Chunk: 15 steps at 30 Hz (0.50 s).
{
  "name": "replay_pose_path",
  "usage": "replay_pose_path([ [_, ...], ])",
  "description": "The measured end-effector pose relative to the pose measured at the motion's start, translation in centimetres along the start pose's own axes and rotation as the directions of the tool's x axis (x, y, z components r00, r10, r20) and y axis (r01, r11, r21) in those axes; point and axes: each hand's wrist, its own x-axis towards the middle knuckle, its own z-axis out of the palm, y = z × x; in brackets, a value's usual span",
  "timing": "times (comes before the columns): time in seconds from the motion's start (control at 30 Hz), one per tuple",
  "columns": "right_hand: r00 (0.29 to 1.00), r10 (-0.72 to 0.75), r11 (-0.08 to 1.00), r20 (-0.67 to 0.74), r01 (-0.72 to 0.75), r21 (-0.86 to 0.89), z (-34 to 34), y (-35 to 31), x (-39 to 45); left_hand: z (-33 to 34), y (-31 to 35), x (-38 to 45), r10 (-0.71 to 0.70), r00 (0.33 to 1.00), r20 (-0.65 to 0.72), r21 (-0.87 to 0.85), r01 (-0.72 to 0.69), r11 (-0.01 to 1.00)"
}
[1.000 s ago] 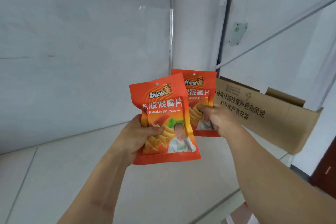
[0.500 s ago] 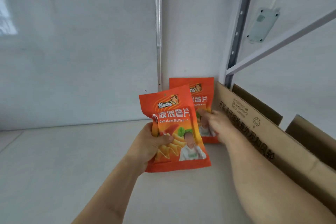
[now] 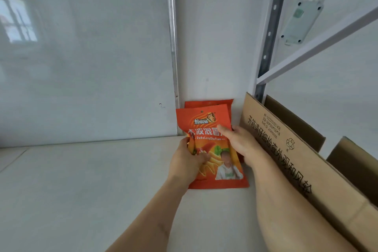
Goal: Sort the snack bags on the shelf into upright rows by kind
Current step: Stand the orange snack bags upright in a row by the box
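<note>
Two identical orange snack bags stand upright at the back of the white shelf, near the rear wall. The front bag overlaps the rear bag, of which only the top strip shows. My left hand grips the front bag by its left edge, thumb across its face. My right hand holds the bags from the right, thumb on the front bag's face and fingers hidden behind.
An open brown cardboard box with printed Chinese text stands right of the bags, close to my right forearm. A grey perforated shelf post and a slanted white brace rise behind it. White shelf surface stretches to the left.
Both hands moved the bags toward the back wall. The front bag now stands directly before the rear bag, covering most of it. The camera came closer.
</note>
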Motion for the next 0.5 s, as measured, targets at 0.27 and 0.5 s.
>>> replay_pose_path([
  [0.27,0.989,-0.068,0.998,-0.131,0.068,-0.004,0.3,1.4,1.6,0.9,-0.8,1.0,0.045,0.999,-0.028,-0.048,-0.046,0.998],
  [0.5,0.985,-0.064,0.996,-0.163,0.052,-0.076,0.5,1.4,2.1,0.4,-0.5,0.7,0.021,1.000,-0.014,0.011,-0.021,1.000],
])
